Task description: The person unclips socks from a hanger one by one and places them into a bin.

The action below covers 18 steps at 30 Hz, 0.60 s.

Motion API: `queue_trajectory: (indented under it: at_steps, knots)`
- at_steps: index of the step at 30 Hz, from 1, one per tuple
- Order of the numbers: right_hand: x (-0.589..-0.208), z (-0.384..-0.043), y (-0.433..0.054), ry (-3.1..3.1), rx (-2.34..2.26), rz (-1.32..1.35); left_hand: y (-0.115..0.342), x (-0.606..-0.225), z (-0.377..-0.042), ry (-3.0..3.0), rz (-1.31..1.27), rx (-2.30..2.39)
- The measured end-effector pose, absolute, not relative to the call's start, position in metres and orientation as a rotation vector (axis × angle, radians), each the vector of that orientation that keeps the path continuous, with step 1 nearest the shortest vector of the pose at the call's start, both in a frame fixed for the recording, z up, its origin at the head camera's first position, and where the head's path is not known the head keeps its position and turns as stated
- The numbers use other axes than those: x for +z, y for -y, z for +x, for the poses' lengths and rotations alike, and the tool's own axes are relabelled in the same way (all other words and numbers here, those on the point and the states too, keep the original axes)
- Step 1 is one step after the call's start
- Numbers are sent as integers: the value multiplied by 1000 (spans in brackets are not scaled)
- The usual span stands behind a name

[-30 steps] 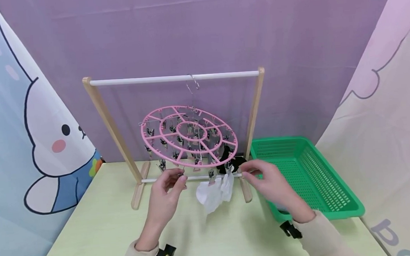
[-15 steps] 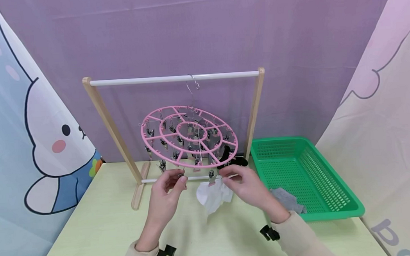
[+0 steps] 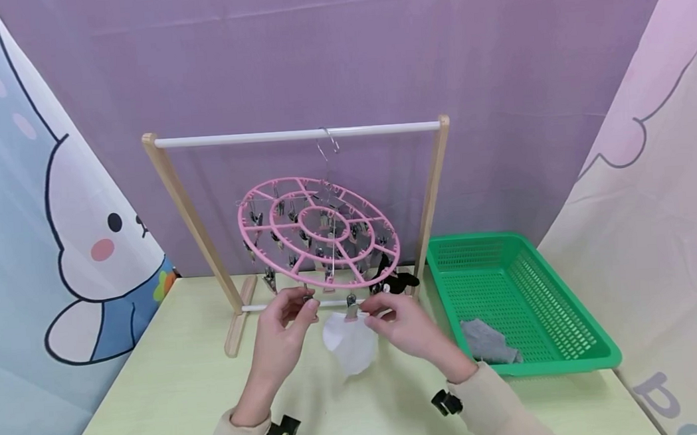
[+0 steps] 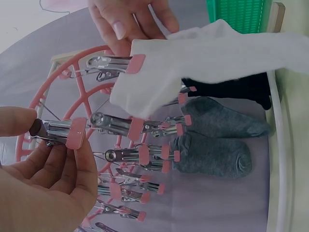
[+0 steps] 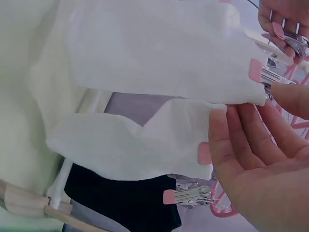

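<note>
Near edge of the pale table (image 3: 156,402): your forearms slant in from the near side, wrists above the surface, hands apart at the near rim of the hanger. Near right, the green basket (image 3: 564,366) holds a grey cloth (image 3: 489,342), likely a sock and the part of the load not yet hung. One piece or two, you cannot tell from here.

Your left hand (image 3: 286,328): thumb and fingers curled, pinching a metal clip (image 4: 57,131) with pink tips; no cloth in it. Your right hand (image 3: 403,327), farther right: fingers half bent, tips at the edge of a white sock (image 3: 353,347), thumb beside that sock's clip. Whether they pinch the fabric, cannot tell.

The white sock hangs from the near rim by its own clip. A second white sock (image 5: 125,150) hangs just to its right, also clipped. Both look done.

Above them, the pink hanger (image 3: 328,240) sits tilted, right side lower; clips on its left carry nothing.

Farther, on the right, a black sock (image 3: 400,282) is clipped up; your left wrist view adds two grey socks (image 4: 224,116) hanging. Judgement: most of the load is up, only the basket cloth remains in sight.

Far: metal hook (image 3: 334,142) at the rack's white bar (image 3: 248,138), purple curtain (image 3: 339,58) behind.
</note>
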State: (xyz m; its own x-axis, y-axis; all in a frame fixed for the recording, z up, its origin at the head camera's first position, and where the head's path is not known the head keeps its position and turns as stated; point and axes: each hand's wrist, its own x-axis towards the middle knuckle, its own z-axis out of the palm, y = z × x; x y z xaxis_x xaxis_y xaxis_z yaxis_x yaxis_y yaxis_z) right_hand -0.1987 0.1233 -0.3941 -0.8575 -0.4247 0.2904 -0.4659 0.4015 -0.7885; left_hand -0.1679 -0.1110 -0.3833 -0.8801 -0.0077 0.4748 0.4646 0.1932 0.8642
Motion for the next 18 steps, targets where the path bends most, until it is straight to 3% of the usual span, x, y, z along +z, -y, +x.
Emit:
queue_trajectory:
  at_steps: [18]
  knots:
    - [-415, -195, -106, 2523, 1544, 801, 115, -385, -168, 2107, -401, -1702]
